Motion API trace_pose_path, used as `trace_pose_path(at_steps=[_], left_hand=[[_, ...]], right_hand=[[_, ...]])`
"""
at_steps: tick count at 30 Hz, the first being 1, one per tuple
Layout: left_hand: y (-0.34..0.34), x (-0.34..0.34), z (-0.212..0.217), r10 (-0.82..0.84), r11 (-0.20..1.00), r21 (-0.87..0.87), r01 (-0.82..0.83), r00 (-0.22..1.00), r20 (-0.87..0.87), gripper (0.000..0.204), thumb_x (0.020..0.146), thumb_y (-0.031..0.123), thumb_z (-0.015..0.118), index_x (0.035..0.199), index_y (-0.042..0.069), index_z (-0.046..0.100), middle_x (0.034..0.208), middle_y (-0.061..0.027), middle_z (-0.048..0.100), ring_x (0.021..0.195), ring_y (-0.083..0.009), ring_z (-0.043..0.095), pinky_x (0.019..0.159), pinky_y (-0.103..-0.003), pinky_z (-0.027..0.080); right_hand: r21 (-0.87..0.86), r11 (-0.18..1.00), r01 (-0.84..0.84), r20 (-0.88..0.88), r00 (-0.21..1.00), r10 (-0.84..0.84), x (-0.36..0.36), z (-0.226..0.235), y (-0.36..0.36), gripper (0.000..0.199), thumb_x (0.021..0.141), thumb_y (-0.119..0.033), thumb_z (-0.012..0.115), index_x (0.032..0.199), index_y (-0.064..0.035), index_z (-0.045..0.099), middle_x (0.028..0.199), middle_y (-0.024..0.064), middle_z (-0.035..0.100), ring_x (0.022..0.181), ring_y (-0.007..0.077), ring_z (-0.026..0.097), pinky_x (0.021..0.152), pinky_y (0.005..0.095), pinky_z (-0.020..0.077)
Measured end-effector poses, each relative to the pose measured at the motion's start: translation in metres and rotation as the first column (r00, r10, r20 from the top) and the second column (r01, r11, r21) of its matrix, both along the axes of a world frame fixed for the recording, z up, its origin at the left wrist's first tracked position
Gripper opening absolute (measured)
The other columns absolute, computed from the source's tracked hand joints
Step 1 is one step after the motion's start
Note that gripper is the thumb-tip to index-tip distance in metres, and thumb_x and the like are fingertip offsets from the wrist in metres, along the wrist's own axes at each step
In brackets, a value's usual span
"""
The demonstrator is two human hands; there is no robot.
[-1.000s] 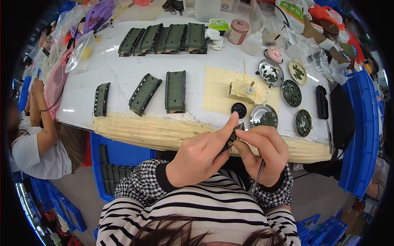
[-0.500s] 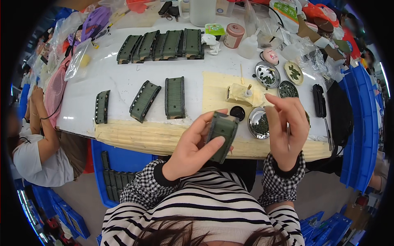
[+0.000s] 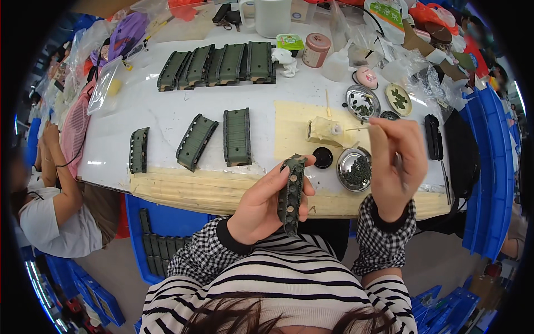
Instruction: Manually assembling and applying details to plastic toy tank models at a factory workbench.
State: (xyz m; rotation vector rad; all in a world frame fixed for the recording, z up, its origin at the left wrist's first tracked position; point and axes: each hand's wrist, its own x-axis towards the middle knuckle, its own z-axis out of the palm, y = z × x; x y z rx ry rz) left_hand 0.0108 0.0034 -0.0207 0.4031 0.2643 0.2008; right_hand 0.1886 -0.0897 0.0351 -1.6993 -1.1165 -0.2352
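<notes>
My left hand [image 3: 257, 207] is closed round a dark green camouflage model piece [image 3: 291, 195]. Its narrow side, with a row of round wheel-like studs, faces up. In the raised fingertips of my right hand [image 3: 401, 161] is a thin pale stick [image 3: 357, 128], pointing left toward a small white-topped pot in a yellow-wrapped block [image 3: 325, 129]. A slim metallic thing shows in the right palm, too blurred to name. Between the hands are a round black cap [image 3: 322, 157] and a steel dish [image 3: 350, 158] of small dark green parts.
Similar green pieces lie at mid-table [image 3: 237, 136] and in a row behind [image 3: 228, 64]. More dishes [image 3: 362, 101], a squeeze bottle [image 3: 336, 65] and a pink jar [image 3: 317, 49] stand right. A blue crate [image 3: 161, 214] is below; another person [image 3: 61, 206] sits left.
The thin stick has come out of the pot into my right fingers. My left hand has turned the green piece from its broad face to its studded side and lowered it slightly.
</notes>
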Motion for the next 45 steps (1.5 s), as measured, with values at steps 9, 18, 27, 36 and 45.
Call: trace_pose_path(at_steps=[9, 18, 27, 36, 45], left_hand=[[-0.006, 0.002, -0.008, -0.081, 0.991, -0.099, 0.091, 0.992, 0.097, 0.046, 0.102, 0.030, 0.035, 0.139, 0.002, 0.035, 0.094, -0.0105, 0.060, 0.069, -0.0180, 0.063, 0.064, -0.027, 0.052], [-0.007, 0.001, -0.009, -0.090, 0.989, -0.113, 0.100, 0.991, 0.095, 0.046, 0.102, 0.030, 0.036, 0.138, 0.002, 0.037, 0.094, -0.0102, 0.061, 0.069, -0.0187, 0.063, 0.063, -0.027, 0.052], [-0.007, 0.000, -0.009, -0.082, 0.993, -0.079, 0.089, 0.993, 0.080, 0.046, 0.102, 0.031, 0.038, 0.138, 0.003, 0.036, 0.094, -0.0102, 0.061, 0.072, -0.0187, 0.063, 0.065, -0.028, 0.052], [0.000, -0.005, 0.011, 0.190, 0.775, 0.631, -0.048, 0.969, -0.160, 0.050, 0.094, 0.004, 0.052, 0.141, 0.002, 0.033, 0.116, -0.0157, 0.059, 0.094, -0.0171, 0.064, 0.081, -0.029, 0.052], [0.002, -0.006, 0.010, 0.401, -0.169, 0.985, 0.018, 0.914, 0.052, 0.055, 0.077, -0.004, 0.063, 0.131, 0.004, 0.054, 0.086, -0.0135, 0.065, 0.073, -0.0245, 0.062, 0.068, -0.031, 0.050]], right_hand=[[0.320, 0.893, -0.318, -0.681, 0.579, 0.450, -0.033, -0.016, -0.006, 0.018, 0.097, -0.013, 0.052, 0.102, 0.0044, 0.051, 0.095, 0.0081, 0.057, 0.082, 0.0174, 0.067, 0.076, 0.0276, 0.0557], [0.294, 0.897, -0.330, -0.673, 0.595, 0.439, -0.034, -0.017, -0.006, 0.015, 0.097, -0.011, 0.053, 0.100, 0.0034, 0.052, 0.091, 0.0075, 0.058, 0.080, 0.0181, 0.068, 0.072, 0.0256, 0.0555], [0.301, 0.918, -0.258, -0.661, 0.637, 0.396, -0.034, -0.018, -0.004, 0.015, 0.097, -0.011, 0.054, 0.101, 0.0036, 0.054, 0.092, 0.0071, 0.058, 0.077, 0.0143, 0.066, 0.070, 0.0241, 0.0539], [-0.044, 0.999, 0.002, 0.045, 0.999, 0.000, 0.004, -0.030, 0.011, 0.017, 0.079, 0.004, 0.069, 0.094, -0.0017, 0.066, 0.083, 0.0088, 0.056, 0.063, 0.0166, 0.056, 0.050, 0.0247, 0.0444], [0.138, 0.959, -0.246, -0.316, 0.907, 0.278, -0.024, -0.013, -0.008, 0.008, 0.090, -0.003, 0.061, 0.096, 0.0025, 0.059, 0.090, 0.0059, 0.056, 0.068, 0.0084, 0.057, 0.060, 0.0195, 0.0453]])
